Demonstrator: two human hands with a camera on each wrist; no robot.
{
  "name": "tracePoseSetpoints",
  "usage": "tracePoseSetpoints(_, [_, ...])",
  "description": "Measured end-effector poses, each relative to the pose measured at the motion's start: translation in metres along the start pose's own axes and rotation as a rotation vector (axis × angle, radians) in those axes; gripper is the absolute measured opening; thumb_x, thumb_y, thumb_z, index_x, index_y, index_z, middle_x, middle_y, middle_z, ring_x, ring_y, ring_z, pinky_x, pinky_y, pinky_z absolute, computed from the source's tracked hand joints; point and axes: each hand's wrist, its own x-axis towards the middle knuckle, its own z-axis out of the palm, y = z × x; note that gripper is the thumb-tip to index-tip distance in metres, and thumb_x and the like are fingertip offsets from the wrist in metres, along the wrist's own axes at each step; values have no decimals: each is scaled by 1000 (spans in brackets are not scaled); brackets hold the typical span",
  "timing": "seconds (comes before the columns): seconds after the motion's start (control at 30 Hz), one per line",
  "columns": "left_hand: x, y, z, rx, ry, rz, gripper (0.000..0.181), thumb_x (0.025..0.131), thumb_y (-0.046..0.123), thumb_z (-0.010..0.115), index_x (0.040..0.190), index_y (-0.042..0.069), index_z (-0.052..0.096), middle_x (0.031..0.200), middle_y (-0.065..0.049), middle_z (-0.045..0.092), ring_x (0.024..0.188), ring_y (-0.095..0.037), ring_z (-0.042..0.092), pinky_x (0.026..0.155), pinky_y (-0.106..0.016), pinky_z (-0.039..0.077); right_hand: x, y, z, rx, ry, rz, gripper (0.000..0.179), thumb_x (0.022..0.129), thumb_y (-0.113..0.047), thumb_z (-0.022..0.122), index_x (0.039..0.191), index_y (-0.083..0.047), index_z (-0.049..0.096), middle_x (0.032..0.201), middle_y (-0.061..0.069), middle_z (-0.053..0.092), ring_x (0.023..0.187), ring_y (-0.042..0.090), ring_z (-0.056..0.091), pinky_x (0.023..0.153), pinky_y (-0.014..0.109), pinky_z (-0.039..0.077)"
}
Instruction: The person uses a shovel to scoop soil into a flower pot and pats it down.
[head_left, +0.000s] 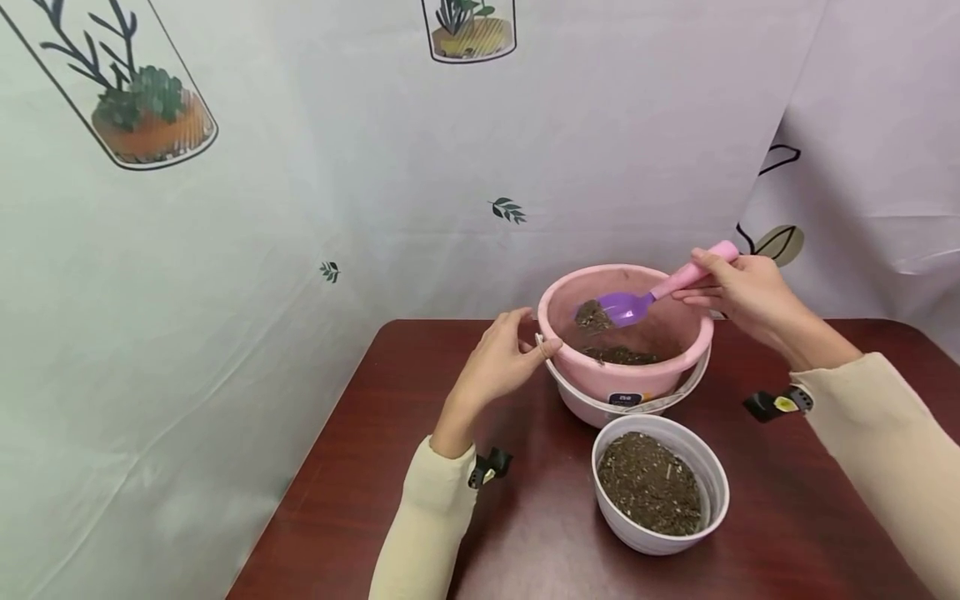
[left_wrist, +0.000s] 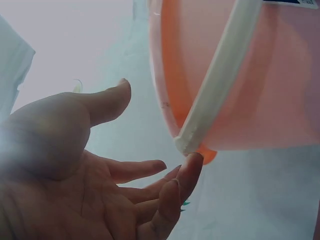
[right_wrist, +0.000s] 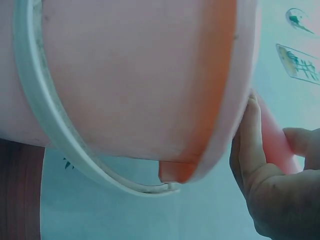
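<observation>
A small trowel with a purple blade [head_left: 628, 307] and pink handle [head_left: 693, 271] is pinched in my right hand [head_left: 750, 287]. Dark soil sits on the blade tip, over the inside of a pink bucket [head_left: 581, 367]. In the right wrist view, part of the pink handle [right_wrist: 272, 135] shows between thumb and fingers; the bucket hides the blade. My left hand [head_left: 498, 358] is at the bucket's left side, thumb and fingers spread. A fingertip meets the end of the white bucket handle [left_wrist: 220, 75] in the left wrist view; whether it presses there I cannot tell.
In front of the bucket stands a white pot [head_left: 652, 542] with soil [head_left: 648, 483] in it. Both stand on a dark red table [head_left: 360, 467]. A printed white curtain [head_left: 375, 167] hangs behind and to the left of the table.
</observation>
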Motion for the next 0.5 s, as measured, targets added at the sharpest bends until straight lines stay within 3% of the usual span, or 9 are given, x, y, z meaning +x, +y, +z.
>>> tracePoseSetpoints(0.33, [-9, 12, -3, 38, -6, 20, 62, 91, 37, 71, 139, 4, 51, 114, -9, 58, 94, -14, 60, 82, -31, 48, -32, -12, -14, 135, -51, -30, 31, 101, -19, 59, 94, 5, 76, 88, 22, 73, 86, 23, 74, 75, 33, 57])
tracePoseSetpoints(0.5, [-12, 17, -4, 59, -6, 45, 64, 92, 36, 70, 142, 2, 48, 111, -7, 58, 96, -16, 60, 82, -30, 47, -53, -12, -23, 140, -52, -15, 31, 103, -17, 54, 95, 5, 75, 90, 21, 73, 84, 24, 73, 73, 34, 58])
